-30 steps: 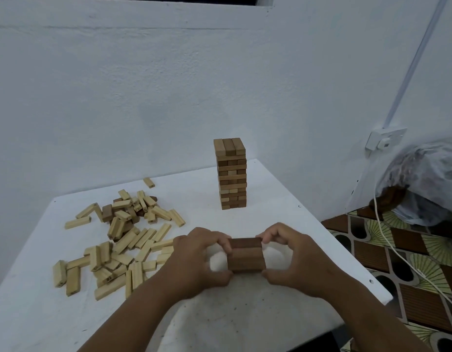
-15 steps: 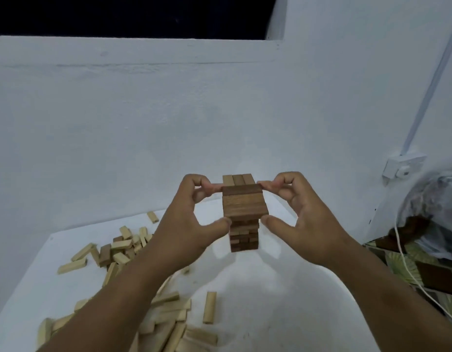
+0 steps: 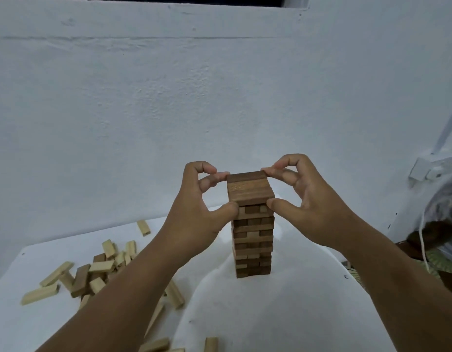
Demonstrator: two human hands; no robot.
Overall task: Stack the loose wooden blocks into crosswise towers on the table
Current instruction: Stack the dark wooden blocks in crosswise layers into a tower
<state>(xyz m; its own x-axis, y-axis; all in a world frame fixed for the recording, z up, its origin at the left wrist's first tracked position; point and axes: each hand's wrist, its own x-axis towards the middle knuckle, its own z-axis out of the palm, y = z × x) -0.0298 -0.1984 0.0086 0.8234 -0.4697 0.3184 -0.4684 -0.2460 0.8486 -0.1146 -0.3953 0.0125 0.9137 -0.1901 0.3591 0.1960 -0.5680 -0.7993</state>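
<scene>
I see a tower (image 3: 253, 232) of dark brown wood at frame centre, matt, its grain faint on the top layer. The loose blocks (image 3: 93, 273) at lower left are paler wood, also matt and smooth-cut. The table (image 3: 283, 313) looks white, smooth and dull. The wall (image 3: 169, 102) across the upper frame is white plaster, rough and grainy. At right, a socket (image 3: 430, 168) looks like white plastic.

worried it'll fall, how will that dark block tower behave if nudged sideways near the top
The tower is tall on a narrow base, so it likely tips. Its layers look loosely stacked and may slide apart. Both hands, left hand and right hand, pinch only its top layer.
</scene>
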